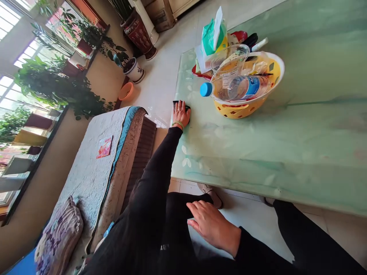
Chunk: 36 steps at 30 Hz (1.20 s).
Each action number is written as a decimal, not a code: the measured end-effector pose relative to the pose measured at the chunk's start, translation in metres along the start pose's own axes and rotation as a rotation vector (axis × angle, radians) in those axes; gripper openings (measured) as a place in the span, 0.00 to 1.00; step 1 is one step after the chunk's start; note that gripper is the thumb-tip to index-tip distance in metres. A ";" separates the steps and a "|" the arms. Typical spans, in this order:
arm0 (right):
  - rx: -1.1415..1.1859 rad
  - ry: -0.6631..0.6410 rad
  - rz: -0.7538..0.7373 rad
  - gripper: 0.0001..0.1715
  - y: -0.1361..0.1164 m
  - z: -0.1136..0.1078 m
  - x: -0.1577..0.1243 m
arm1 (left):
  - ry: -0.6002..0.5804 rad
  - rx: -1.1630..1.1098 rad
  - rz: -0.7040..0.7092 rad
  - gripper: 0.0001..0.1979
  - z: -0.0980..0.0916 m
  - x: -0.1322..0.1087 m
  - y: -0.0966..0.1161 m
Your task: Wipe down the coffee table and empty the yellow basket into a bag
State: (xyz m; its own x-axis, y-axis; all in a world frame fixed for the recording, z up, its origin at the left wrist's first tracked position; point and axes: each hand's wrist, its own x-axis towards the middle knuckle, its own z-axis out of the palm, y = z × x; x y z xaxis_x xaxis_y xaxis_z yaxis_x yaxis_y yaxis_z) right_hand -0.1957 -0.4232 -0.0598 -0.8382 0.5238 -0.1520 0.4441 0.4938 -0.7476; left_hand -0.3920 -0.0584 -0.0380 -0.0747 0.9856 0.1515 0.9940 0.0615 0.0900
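Note:
My left hand (pixel 181 114) reaches out to the left edge of the table, palm down. Under its fingers is a black cloth (pixel 187 107), mostly covered, with dark edges showing past the fingertips and beside the thumb. A green bracelet circles that wrist. My right hand (pixel 213 225) is over my lap, back upward, thumb apart from the fingers, holding nothing I can see. To the right of my left hand stands a yellow basket (pixel 237 110) with a white rim. A clear bottle (pixel 252 87) with a blue cap leans in it, near a clear plastic cup (pixel 229 63).
Behind the basket is a green tissue pack (pixel 212 36) among small items. A pale green cover lies on the table (pixel 286 145). Left of the table is a sofa (pixel 88 156) with a red booklet (pixel 104 147) and a cushion (pixel 60 236). Potted plants line the window.

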 end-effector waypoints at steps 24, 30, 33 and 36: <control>0.334 1.064 0.128 0.16 0.068 -0.143 -0.026 | -0.015 -0.084 0.174 0.33 0.012 -0.037 0.058; -0.023 1.351 0.107 0.24 0.103 -0.227 -0.011 | 0.010 -0.107 0.148 0.32 0.011 0.008 0.064; -0.191 1.279 0.160 0.20 0.124 -0.247 0.005 | 0.008 -0.101 0.114 0.33 0.007 0.000 0.069; -0.309 1.268 0.204 0.14 0.143 -0.257 0.018 | -0.028 -0.094 0.078 0.34 0.002 -0.027 0.074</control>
State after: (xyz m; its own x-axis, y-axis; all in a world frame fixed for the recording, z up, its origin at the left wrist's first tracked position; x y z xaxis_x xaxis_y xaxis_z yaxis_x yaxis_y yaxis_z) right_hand -0.0661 -0.1649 -0.0031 0.0521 0.8060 0.5896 0.7215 0.3778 -0.5802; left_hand -0.3159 -0.0803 -0.0371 0.0059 0.9910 0.1337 0.9849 -0.0289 0.1707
